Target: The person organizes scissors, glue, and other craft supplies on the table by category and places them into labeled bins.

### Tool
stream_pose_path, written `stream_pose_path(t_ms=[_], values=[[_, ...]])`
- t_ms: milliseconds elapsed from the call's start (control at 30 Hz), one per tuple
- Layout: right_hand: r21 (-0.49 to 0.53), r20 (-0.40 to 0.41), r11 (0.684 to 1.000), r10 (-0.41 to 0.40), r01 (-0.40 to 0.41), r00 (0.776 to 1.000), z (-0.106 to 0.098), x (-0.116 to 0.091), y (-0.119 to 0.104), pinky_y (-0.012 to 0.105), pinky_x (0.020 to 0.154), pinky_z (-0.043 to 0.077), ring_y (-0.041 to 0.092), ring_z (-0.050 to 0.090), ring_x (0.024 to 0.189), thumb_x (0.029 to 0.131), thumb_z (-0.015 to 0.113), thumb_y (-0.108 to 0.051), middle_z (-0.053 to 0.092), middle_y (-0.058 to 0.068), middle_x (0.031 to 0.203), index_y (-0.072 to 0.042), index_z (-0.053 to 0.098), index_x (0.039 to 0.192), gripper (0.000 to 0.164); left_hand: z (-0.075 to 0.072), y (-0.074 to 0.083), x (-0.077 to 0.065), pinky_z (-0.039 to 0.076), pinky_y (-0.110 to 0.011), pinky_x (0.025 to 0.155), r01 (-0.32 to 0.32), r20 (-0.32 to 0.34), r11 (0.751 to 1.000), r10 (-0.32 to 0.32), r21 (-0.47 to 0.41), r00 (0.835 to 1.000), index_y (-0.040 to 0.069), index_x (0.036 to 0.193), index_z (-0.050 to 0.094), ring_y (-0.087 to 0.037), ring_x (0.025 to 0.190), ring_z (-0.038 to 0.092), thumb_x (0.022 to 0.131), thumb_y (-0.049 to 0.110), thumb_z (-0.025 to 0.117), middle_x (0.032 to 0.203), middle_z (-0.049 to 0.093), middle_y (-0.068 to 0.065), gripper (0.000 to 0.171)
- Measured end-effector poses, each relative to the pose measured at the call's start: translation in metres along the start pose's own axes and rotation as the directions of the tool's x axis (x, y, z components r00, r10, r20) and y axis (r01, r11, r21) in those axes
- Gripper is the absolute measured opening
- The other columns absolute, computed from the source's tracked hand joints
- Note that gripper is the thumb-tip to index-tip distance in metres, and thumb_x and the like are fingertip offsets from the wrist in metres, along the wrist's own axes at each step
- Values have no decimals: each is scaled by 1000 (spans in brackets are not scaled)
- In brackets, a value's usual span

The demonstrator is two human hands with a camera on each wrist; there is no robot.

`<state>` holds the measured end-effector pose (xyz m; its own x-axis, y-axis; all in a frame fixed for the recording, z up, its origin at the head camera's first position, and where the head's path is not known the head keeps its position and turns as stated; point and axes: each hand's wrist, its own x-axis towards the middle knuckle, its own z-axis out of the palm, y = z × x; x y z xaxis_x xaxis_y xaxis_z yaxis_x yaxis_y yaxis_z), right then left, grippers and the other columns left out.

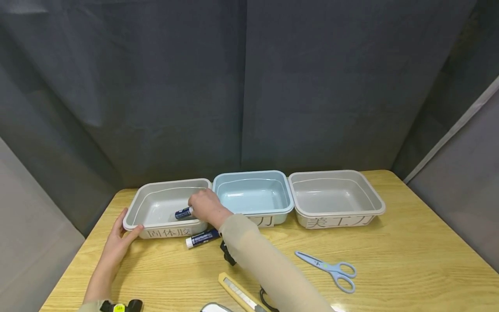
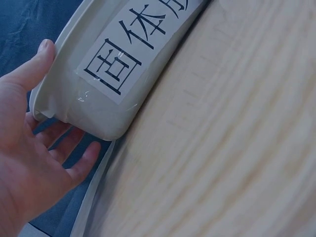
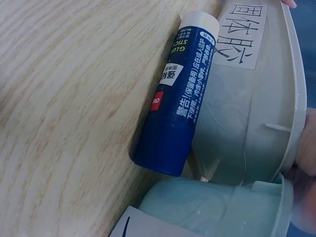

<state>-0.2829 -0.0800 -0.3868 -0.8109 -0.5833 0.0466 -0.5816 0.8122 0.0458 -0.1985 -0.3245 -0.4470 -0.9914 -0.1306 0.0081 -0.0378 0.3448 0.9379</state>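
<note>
At the left, a grey plastic bin (image 1: 156, 189) bears a paper label with Chinese characters. My left hand (image 1: 115, 248) holds its left end, thumb over the front rim and fingers around the side (image 2: 29, 148). Inside the bin, low over its floor, my right hand (image 1: 206, 206) grips a dark blue glue stick (image 1: 183, 213). In the right wrist view that hand is mostly hidden behind the bin rim. A second glue stick (image 1: 203, 238), blue with a white cap, lies on the table against the bin's front wall (image 3: 232, 108).
A light blue bin (image 1: 253, 212) and another grey bin (image 1: 343, 214) stand in line to the right. Blue scissors (image 1: 329, 268), a yellow utility knife (image 1: 239, 292) and a partly hidden black-handled item (image 1: 267, 299) lie on the wooden table (image 1: 409, 251). Dark curtains hang behind.
</note>
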Motion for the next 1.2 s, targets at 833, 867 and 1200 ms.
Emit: stream_pose_path(t_ms=[833, 867, 1200], values=[[182, -87, 982, -35, 51, 996, 5, -4, 4, 24, 75, 45, 7, 59, 76, 83, 66, -28, 69, -9, 89, -20, 72, 98, 19, 1, -1, -2, 7, -57, 106, -10, -1, 1000, 10, -7, 1000, 20, 147, -2, -37, 133, 11, 91, 29, 55, 152, 6, -16, 81], [194, -92, 980, -31, 49, 995, 5, -4, 4, 23, 77, 45, 6, 59, 78, 83, 66, -28, 70, -9, 91, -19, 72, 99, 19, 0, -2, -2, 6, -57, 106, -9, 0, 1000, 9, -6, 1000, 20, 147, -2, -37, 133, 11, 91, 29, 55, 152, 6, -17, 81], [278, -139, 959, -8, 47, 990, 5, -8, 7, 20, 78, 46, 6, 60, 80, 86, 62, -21, 69, -8, 93, -18, 71, 101, 17, 1, -1, 0, 9, -57, 105, -9, -1, 1000, 9, 7, 1000, 20, 147, -3, -37, 132, 13, 91, 30, 55, 152, 7, -17, 81]])
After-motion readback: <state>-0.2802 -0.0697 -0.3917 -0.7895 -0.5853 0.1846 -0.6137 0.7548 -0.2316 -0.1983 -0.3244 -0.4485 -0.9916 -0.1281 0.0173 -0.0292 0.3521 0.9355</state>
